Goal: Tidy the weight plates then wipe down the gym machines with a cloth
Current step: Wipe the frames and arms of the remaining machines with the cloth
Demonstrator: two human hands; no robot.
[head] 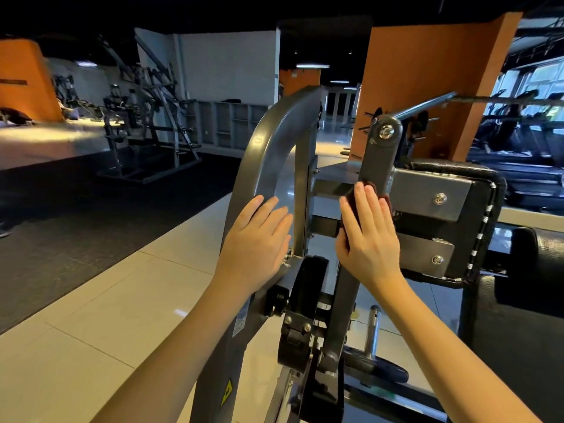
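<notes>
- The right hand (367,239) lies flat with fingers straight and close together, pressing a dark red cloth (345,228) against the grey lever arm (377,160) of the gym machine — a press, not a pinch.
- The cloth sits under that palm; only its edges show, above the fingertips and beside the thumb.
- The lever arm runs up from under the cloth to a bolted pivot above the fingertips.
- Just right of the pressing hand is the back of a black pad (485,181), held by two grey metal brackets (427,190).
- The left hand (256,239) rests open on the curved grey frame (274,154), fingers straight and slightly spread, holding nothing; it is level with the right hand, with an upright of the machine between them.
- Below the right wrist, low on the machine, a black weight plate (387,372) lies flat around a chrome peg (373,328).
- Pale floor tiles (122,300) lie under the left forearm.
</notes>
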